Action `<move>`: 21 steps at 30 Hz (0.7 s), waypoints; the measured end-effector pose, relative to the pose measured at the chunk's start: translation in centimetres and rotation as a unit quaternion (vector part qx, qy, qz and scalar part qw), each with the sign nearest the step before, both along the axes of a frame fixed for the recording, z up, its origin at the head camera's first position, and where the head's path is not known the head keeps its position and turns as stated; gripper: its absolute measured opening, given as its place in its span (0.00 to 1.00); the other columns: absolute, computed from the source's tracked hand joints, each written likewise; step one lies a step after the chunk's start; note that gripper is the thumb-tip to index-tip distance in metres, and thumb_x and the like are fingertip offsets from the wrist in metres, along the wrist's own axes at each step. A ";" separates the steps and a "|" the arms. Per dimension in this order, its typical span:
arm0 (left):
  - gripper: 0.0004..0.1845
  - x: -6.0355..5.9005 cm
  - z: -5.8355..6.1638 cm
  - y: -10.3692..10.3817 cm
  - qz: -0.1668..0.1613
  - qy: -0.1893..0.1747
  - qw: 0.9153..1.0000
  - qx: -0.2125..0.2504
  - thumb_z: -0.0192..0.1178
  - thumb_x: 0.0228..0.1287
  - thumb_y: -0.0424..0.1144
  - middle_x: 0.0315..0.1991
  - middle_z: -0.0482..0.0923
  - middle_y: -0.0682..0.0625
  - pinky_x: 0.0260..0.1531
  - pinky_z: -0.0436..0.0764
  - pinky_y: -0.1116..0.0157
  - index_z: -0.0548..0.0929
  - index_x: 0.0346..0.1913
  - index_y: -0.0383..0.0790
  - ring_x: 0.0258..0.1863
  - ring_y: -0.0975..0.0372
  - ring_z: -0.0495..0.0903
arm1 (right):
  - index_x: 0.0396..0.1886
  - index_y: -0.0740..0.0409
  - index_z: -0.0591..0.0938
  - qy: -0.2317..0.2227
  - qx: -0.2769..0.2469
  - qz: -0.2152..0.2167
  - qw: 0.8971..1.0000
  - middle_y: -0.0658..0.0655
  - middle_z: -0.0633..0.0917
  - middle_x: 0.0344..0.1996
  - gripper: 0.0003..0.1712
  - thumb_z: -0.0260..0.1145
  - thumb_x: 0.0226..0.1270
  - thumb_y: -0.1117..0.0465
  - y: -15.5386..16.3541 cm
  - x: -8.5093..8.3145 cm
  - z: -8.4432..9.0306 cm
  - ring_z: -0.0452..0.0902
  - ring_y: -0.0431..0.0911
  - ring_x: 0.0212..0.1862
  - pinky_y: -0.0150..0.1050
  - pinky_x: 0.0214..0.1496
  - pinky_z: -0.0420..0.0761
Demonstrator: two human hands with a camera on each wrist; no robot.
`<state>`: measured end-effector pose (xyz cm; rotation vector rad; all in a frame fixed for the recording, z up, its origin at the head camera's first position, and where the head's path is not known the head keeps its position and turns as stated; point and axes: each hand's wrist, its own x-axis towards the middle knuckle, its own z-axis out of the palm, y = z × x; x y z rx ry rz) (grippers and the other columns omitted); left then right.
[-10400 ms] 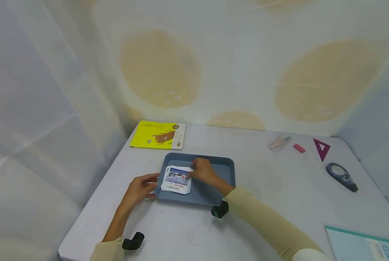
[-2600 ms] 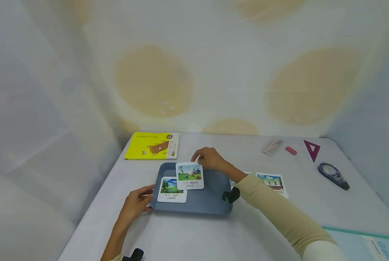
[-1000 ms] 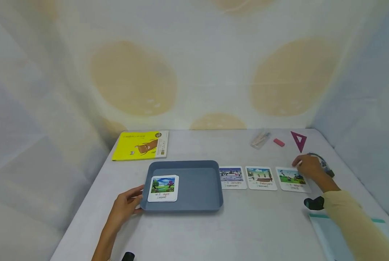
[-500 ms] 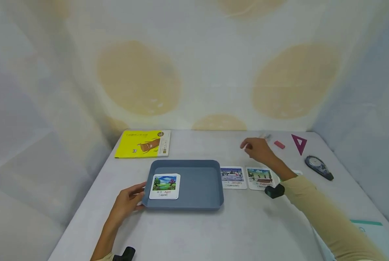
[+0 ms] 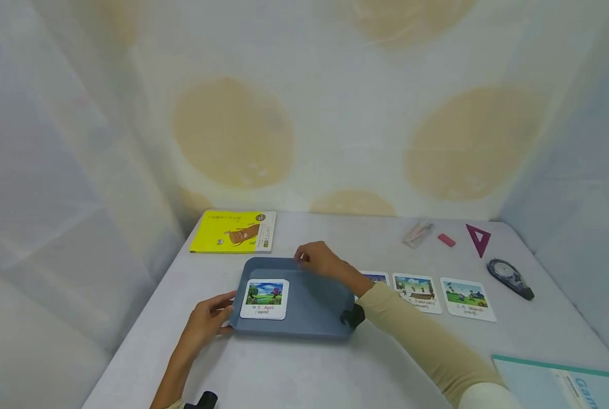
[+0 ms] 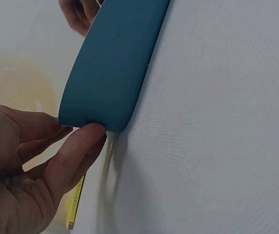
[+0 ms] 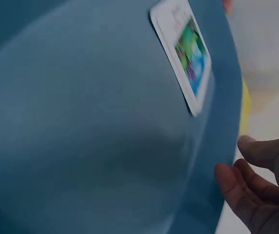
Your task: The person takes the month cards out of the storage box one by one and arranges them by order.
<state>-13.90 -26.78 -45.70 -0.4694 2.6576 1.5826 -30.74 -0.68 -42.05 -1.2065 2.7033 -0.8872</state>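
A blue-grey tray (image 5: 315, 307) lies on the table, with flash cards at its left end; the top flash card (image 5: 265, 301) reads April. My left hand (image 5: 207, 318) pinches the tray's left end between thumb and fingers, seen close in the left wrist view at the tray wall (image 6: 110, 63). Over the tray's far rim hovers my right hand (image 5: 322, 262), its fingers loosely bent with nothing between them. To the tray's right, flash cards for February (image 5: 418, 292) and March (image 5: 468, 299) lie in a row with another (image 5: 378, 278), partly hidden by the right forearm.
A yellow book (image 5: 235, 232) lies at the back left. Toward the back right are a clear packet (image 5: 418, 234), a red eraser (image 5: 446, 240), a magenta set square (image 5: 478, 241) and a correction tape (image 5: 510, 278). A teal-edged folder (image 5: 560, 386) is at the front right.
The March card has gone from the tray to the right end of the row. My right hand has come back leftward over the tray; the left hand keeps its hold.
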 end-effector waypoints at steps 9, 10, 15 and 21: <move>0.21 -0.5 -0.3 0.8 0.001 0.010 1.000 0.019 0.57 0.66 0.35 0.55 0.75 0.41 0.32 0.85 0.63 0.75 0.62 0.45 0.48 0.52 0.80 | 0.40 0.59 0.84 -0.026 0.096 0.002 0.995 0.53 0.84 0.34 0.10 0.71 0.57 0.63 -4.1 0.5 -1.3 0.75 0.41 0.33 0.33 0.36 0.77; 0.21 -0.5 -0.3 0.8 0.002 0.012 1.000 0.019 0.57 0.66 0.35 0.55 0.75 0.41 0.32 0.85 0.63 0.75 0.62 0.45 0.48 0.52 0.80 | 0.40 0.59 0.84 -0.026 0.099 0.001 0.995 0.53 0.84 0.35 0.11 0.71 0.57 0.62 -4.3 0.4 -1.3 0.75 0.41 0.34 0.33 0.36 0.77; 0.21 -0.1 -0.1 0.4 0.005 0.018 1.000 0.014 0.57 0.67 0.35 0.55 0.75 0.41 0.33 0.85 0.62 0.75 0.63 0.44 0.48 0.52 0.80 | 0.41 0.59 0.84 -0.052 0.102 0.007 0.993 0.52 0.84 0.36 0.12 0.72 0.56 0.62 -5.5 0.7 -1.8 0.76 0.40 0.35 0.31 0.36 0.77; 0.21 0.0 0.0 -0.1 -0.004 0.011 1.000 0.016 0.57 0.67 0.35 0.56 0.75 0.41 0.33 0.85 0.62 0.75 0.63 0.45 0.49 0.51 0.79 | 0.37 0.59 0.85 -0.041 0.094 0.008 0.995 0.50 0.84 0.30 0.08 0.71 0.56 0.64 -6.0 1.1 -2.0 0.74 0.39 0.30 0.29 0.32 0.76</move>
